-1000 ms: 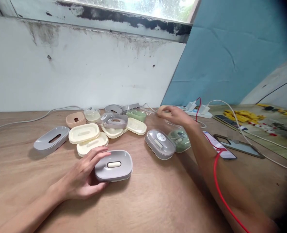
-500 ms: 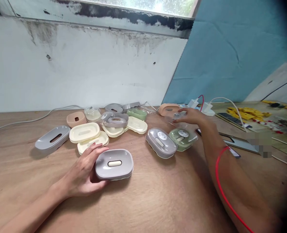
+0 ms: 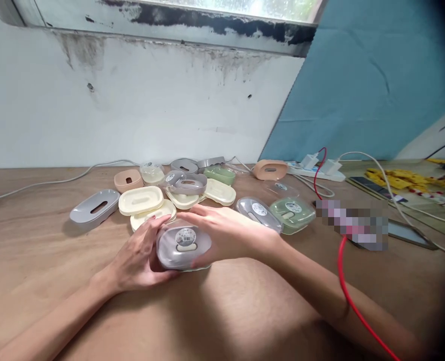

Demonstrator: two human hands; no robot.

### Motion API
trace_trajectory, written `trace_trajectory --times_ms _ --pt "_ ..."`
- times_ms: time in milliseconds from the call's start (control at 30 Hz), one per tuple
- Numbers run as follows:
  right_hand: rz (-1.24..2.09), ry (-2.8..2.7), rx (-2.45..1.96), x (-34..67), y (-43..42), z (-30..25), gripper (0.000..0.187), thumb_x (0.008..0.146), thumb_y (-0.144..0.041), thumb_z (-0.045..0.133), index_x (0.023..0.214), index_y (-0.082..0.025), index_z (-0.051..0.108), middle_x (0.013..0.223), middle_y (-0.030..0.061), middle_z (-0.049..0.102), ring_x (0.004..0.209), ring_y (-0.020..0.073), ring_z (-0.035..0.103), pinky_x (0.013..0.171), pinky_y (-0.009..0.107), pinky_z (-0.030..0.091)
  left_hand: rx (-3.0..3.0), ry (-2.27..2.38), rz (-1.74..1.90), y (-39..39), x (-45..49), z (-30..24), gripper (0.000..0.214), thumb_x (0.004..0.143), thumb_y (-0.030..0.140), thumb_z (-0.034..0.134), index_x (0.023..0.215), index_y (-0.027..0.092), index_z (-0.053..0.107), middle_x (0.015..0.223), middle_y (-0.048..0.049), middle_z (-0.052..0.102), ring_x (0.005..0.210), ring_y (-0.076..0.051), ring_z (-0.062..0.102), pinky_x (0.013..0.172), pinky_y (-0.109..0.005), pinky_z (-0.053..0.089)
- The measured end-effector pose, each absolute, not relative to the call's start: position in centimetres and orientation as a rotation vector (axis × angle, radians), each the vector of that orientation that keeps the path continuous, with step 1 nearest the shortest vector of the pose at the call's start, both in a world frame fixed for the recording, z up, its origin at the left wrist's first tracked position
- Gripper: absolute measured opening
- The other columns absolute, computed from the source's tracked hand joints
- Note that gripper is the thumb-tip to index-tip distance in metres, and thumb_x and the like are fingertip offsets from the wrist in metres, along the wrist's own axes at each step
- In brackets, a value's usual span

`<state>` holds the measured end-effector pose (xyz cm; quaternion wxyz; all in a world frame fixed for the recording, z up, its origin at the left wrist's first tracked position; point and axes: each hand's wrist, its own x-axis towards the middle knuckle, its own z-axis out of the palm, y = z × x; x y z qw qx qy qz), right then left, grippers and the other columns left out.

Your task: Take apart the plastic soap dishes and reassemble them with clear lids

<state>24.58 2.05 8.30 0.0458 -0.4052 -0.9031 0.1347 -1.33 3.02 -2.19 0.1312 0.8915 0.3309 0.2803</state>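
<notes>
In front of me on the table sits a grey soap dish (image 3: 170, 253) with a cream insert showing through its slot. My left hand (image 3: 138, 258) is closed round its left side, thumb at the front. Over the dish lies a clear plastic lid (image 3: 185, 237) with a round printed label. My right hand (image 3: 226, 233) grips the lid's right side, fingers behind and thumb in front. Whether the lid is seated all round cannot be made out. Just behind are cream inner trays (image 3: 140, 199), partly stacked.
A loose grey dish (image 3: 94, 208) lies at left. Lidded grey (image 3: 258, 210) and green (image 3: 293, 214) dishes stand at right, near a loose clear lid (image 3: 280, 187). Behind are peach dishes (image 3: 270, 170) and a power strip (image 3: 320, 173). A red cable (image 3: 343, 271) crosses my right forearm.
My right hand has come from the back right to the grey soap dish, bringing a labelled clear lid onto it. My left hand still holds the dish.
</notes>
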Motion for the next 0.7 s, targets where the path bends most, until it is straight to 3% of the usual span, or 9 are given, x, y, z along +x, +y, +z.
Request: trace_trajectory --times_ms 100,200,500,700 --pt "0.411 -2.794 -1.27 24.1 2.3 7.0 0.087 0.074 -0.06 0.079 0.147 -0.019 0.052 0.119 0.0137 0.066 0.101 0.0333 0.067 0.077 0.042 0.055 2.601 0.97 0.812 3.0 -1.3 -2.2 0.112 0.074 0.046 0.083 0.159 0.027 0.014 0.148 -0.0186 0.048 0.135 -0.04 0.053 0.11 -0.057 0.049" --pt "0.439 -2.788 -1.297 24.4 2.4 6.8 0.086 0.072 -0.058 0.082 0.144 -0.021 0.055 0.115 0.0123 0.066 0.098 0.0324 0.068 0.075 0.04 0.054 2.581 0.97 0.807 3.0 -1.3 -2.1 0.111 0.073 0.044 0.084 0.159 0.027 0.015 0.141 -0.0169 0.054 0.125 -0.037 0.06 0.107 -0.055 0.051" --pt "0.547 -2.789 -1.27 24.8 2.5 6.7 0.091 0.072 -0.057 0.082 0.148 -0.02 0.049 0.126 0.0136 0.069 0.108 0.0346 0.068 0.081 0.04 0.054 2.555 0.96 0.796 3.0 -1.3 -2.1 0.107 0.075 0.042 0.083 0.157 0.027 0.017 0.139 -0.0162 0.052 0.114 -0.031 0.064 0.101 -0.05 0.055" --pt "0.534 -2.763 -1.339 24.5 2.1 6.4 0.091 0.066 -0.054 0.086 0.142 -0.016 0.053 0.124 0.0162 0.07 0.104 0.0364 0.069 0.079 0.041 0.054 2.55 0.943 0.812 3.0 -1.1 -1.9 0.104 0.075 0.041 0.083 0.156 0.027 0.019 0.14 -0.0155 0.052 0.111 -0.03 0.064 0.099 -0.048 0.056"
